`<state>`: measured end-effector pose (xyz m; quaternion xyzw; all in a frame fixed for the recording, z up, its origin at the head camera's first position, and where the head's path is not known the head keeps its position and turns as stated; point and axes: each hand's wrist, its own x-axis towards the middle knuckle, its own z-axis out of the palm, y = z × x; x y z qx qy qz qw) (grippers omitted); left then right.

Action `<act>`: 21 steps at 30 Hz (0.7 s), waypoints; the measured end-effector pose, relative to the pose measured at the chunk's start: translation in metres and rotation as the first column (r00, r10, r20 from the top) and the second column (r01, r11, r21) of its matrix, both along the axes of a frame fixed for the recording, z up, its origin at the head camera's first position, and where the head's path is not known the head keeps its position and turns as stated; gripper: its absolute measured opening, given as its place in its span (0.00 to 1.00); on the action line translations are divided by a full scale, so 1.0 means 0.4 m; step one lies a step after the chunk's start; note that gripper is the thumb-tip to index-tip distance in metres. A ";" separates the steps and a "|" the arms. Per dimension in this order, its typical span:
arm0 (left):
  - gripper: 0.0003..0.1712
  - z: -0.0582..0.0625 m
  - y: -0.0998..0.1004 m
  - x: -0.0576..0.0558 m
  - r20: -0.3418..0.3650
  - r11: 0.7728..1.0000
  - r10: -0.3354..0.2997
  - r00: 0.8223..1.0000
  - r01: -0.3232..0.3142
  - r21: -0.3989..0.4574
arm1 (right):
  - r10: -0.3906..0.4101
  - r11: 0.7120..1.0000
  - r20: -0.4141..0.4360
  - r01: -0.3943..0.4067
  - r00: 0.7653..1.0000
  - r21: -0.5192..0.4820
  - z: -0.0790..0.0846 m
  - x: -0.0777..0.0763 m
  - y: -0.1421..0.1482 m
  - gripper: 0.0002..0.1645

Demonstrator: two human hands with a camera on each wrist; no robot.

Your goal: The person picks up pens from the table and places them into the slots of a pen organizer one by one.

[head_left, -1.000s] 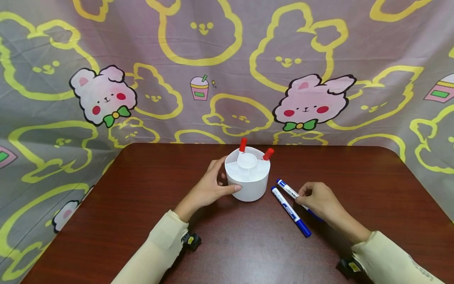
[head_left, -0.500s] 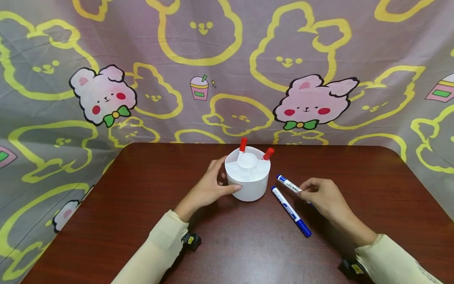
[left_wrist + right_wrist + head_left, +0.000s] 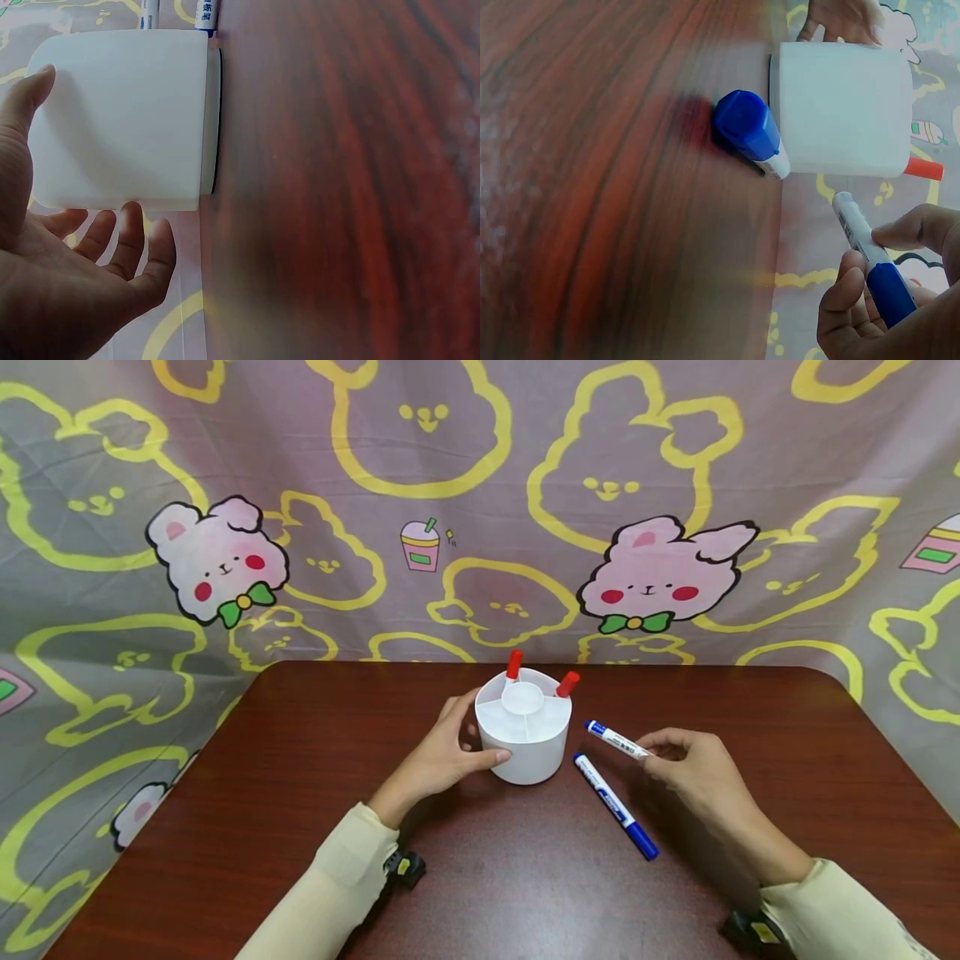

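A white pen holder (image 3: 534, 763) with several compartments stands upright on the table. My left hand (image 3: 438, 756) grips its left side, thumb across the front and fingers around behind. Two red-capped markers stand in it, one marker (image 3: 514, 665) at the back and another marker (image 3: 568, 684) at the right. To the holder's right, my right hand (image 3: 697, 777) pinches a blue whiteboard marker (image 3: 617, 741) between thumb and fingers, its front end pointing toward the holder. A second blue marker (image 3: 615, 806) lies on the table between the right hand and the holder.
The dark red wooden table (image 3: 315, 735) reaches back to a patterned cloth (image 3: 465, 460) hanging behind it. Black wrist-worn devices, one device (image 3: 405, 868) under the left sleeve and one device (image 3: 753, 931) under the right, sit close to the tabletop.
My right hand has lifted its blue marker off the table, moving slightly up and right. The left hand, the pen holder and the other blue marker stay where they were.
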<state>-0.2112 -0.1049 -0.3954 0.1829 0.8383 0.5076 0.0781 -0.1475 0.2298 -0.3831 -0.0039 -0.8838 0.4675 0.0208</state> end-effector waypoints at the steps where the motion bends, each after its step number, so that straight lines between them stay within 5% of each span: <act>1: 0.57 0.000 0.000 0.000 0.001 1.000 -0.001 1.000 0.001 0.001 | 0.000 1.000 -0.005 0.000 1.000 -0.006 0.000 0.000 0.001 0.14; 21: 0.56 -0.002 0.003 -0.004 0.000 1.000 -0.001 1.000 0.001 0.005 | -0.145 0.987 -0.109 0.136 0.983 -0.086 0.045 0.010 0.013 0.13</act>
